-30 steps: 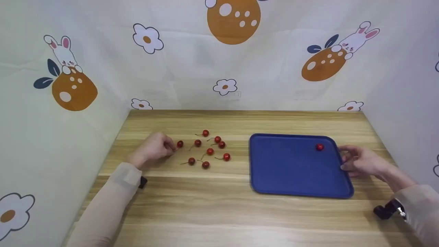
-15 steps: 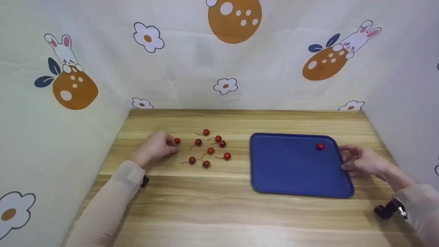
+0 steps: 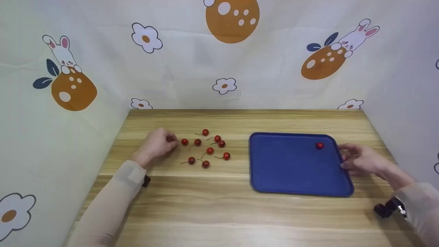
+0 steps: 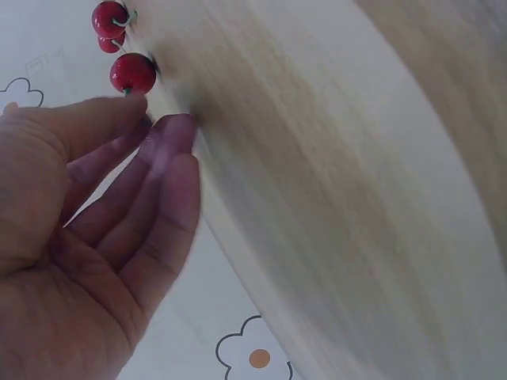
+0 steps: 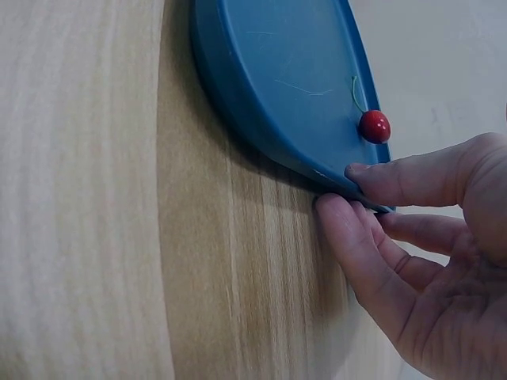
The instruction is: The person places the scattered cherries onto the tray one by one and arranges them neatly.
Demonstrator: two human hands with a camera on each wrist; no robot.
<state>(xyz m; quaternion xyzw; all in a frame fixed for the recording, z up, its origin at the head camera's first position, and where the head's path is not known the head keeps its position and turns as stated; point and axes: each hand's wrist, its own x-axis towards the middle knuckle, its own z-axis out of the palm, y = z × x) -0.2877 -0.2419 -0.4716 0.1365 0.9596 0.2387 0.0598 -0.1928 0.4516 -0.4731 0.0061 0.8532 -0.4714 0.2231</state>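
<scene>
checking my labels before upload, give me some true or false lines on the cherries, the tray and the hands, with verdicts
1. Exactly one cherry lies on the blue tray. True.
2. The blue tray is round. False: it is rectangular with rounded corners.
3. The left hand is near the loose cherries on the wooden table. True.
4. The right hand touches nothing. False: the right hand grips the blue tray's edge.
5. More cherries are off the blue tray than on it. True.

Cherry group (image 3: 210,150): on table (image 3: 205,212); between left hand (image 3: 156,144) and tray (image 3: 295,171);
Lone cherry (image 3: 319,145): in tray; near right hand (image 3: 366,160)
</scene>
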